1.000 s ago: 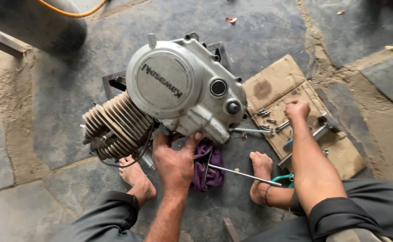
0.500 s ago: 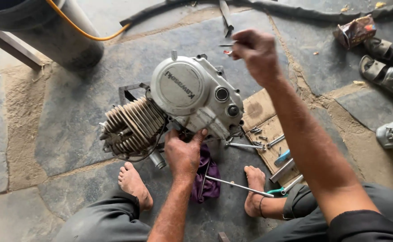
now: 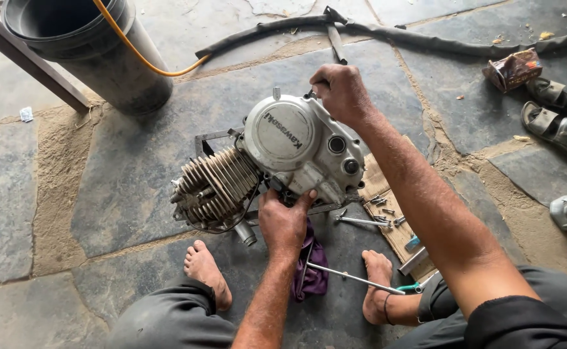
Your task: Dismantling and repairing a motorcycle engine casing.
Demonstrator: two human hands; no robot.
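My left hand (image 3: 285,223) presses against the lower edge of the motorcycle engine (image 3: 283,158), fingers curled up onto the casing, a bracing grip rather than a closed one. My right hand (image 3: 339,90) is clenched at the engine's top rear edge; I cannot tell what, if anything, it grasps there. The engine sits on the stone floor (image 3: 122,174) between the two hands, its round silver side cover (image 3: 286,131) facing up and its finned cylinder (image 3: 215,187) pointing away from my left grip, toward my left side.

Just under the left wrist lies a purple rag (image 3: 312,268), with a long thin metal rod (image 3: 354,278) running from it toward my right foot (image 3: 377,284). My left foot (image 3: 206,271) rests near the cylinder. Beneath my right forearm, a piece of cardboard (image 3: 377,184) carries small bolts (image 3: 383,207) and a spanner (image 3: 361,221).

Further out, past the right grip, a black hose (image 3: 425,35) crosses the floor. A dark bucket (image 3: 96,52) with a yellow tube (image 3: 141,55) stands beyond the cylinder, and sandals (image 3: 558,113) lie well off to the right.
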